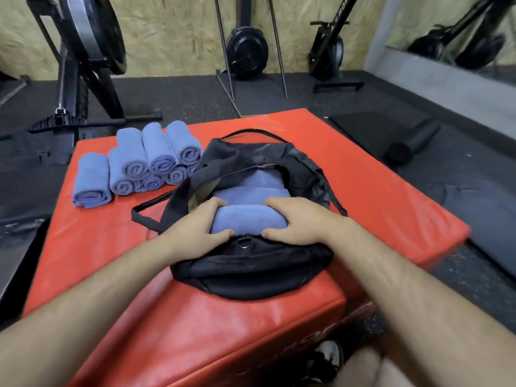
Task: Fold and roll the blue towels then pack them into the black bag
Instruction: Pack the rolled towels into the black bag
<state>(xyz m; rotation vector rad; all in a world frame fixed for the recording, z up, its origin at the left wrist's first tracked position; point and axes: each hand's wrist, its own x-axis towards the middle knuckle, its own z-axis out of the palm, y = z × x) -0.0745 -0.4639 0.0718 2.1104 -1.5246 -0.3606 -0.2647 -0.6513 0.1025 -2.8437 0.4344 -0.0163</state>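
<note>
A rolled blue towel [248, 223] is being seated in the open black bag [251, 263].

The roll is gripped at both ends, the fingers of the left hand [195, 222] and right hand [296, 222] curled round it, at the near side of the bag's mouth, beside two rolls already laid inside. It is best pressed down evenly and kept tight, so that nothing unwinds and room is left for the other rolled towels [156, 157] stacked on the red pad [363, 191]. No brand or label can be read; lettering on a machine [328, 51] by the wall is too blurred.
</note>
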